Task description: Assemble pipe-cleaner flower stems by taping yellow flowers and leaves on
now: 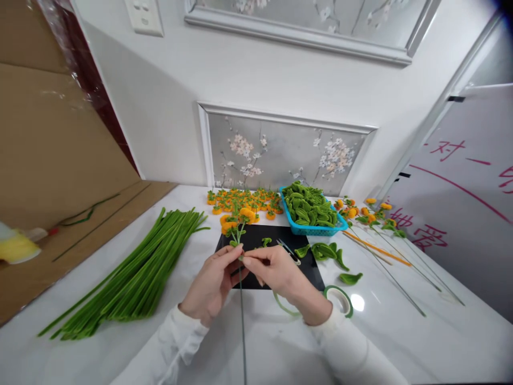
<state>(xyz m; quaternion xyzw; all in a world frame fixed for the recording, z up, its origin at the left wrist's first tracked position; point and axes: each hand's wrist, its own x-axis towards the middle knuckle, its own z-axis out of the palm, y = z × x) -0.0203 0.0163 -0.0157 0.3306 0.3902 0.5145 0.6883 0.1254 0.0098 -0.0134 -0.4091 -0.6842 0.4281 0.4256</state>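
Note:
My left hand [214,280] is closed on the stem of an artificial flower spray [242,218], which has orange fuzzy blooms and small green leaves. Its long thin wire stem [242,331] runs down toward me. Thumb and finger of my right hand [276,270] pinch at the stem just beside the left fingertips. A strip of green floral tape [285,306] curves below the right hand, coming from the tape roll [339,300] by my right wrist; the tape's end is hidden at the fingers. Beneath both hands is a black mat [315,272] with scissors [289,251].
Green chenille stems [136,278] lie bundled at left. Small orange flowers [230,200] stand in rows at the back. A blue basket [316,230] holds fuzzy green leaves [306,206], with loose leaves [324,251] before it. Wired flower sprays [371,211] lie at right.

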